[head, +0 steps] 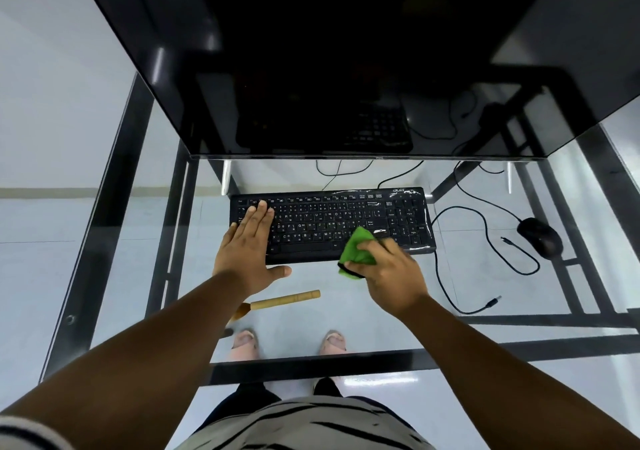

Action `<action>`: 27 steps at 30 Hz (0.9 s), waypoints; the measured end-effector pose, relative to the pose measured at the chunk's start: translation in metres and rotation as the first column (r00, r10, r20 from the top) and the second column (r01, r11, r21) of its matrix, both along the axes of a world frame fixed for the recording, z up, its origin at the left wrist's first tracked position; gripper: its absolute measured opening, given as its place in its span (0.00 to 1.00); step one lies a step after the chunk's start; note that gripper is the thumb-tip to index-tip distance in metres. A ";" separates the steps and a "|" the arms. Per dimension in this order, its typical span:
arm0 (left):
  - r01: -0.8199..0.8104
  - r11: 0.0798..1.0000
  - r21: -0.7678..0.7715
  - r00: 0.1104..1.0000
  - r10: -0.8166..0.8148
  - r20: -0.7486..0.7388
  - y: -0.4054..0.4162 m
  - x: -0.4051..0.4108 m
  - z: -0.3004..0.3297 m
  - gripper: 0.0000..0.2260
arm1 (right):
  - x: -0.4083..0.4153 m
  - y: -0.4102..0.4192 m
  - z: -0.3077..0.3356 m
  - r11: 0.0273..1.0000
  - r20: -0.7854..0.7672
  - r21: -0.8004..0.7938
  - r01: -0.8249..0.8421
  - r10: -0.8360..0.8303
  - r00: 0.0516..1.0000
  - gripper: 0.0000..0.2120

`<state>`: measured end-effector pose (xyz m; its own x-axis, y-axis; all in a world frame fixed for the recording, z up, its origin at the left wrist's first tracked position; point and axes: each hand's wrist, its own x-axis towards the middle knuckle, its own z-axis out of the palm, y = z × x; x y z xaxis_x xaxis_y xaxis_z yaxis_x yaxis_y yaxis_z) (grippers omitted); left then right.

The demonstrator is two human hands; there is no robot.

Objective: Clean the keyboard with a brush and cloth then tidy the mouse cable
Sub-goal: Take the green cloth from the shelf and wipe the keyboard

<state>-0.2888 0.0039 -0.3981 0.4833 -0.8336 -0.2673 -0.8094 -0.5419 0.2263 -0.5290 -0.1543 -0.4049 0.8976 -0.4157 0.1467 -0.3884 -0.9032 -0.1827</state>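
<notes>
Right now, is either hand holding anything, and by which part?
The right hand grips the bunched green cloth at its near end. The left hand holds nothing; it lies flat on the keyboard.

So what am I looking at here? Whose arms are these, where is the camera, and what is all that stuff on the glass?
There is no machine: a person wears one wide-angle camera on the head, looking down at their own arms. They stand at a clear glass table with a black frame. The left hand lies flat and open on the left end of the black Acer keyboard. The right hand grips a crumpled green cloth against the keys. A wooden-handled brush lies unused near the front edge. To the right sits a black mouse with its loose black cable. Above is a dark monitor.
</notes>
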 end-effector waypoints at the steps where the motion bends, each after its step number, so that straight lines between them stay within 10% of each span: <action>1: 0.000 1.000 0.003 1.000 0.000 0.005 0.000 -0.001 0.000 0.50 | -0.009 -0.003 0.000 0.999 0.011 0.010 0.046 -0.046 0.999 0.20; 27: 0.056 0.998 0.014 0.998 -0.056 0.041 -0.038 -0.043 0.005 0.45 | -0.067 -0.021 -0.015 0.864 0.107 0.187 0.467 -0.490 0.865 0.20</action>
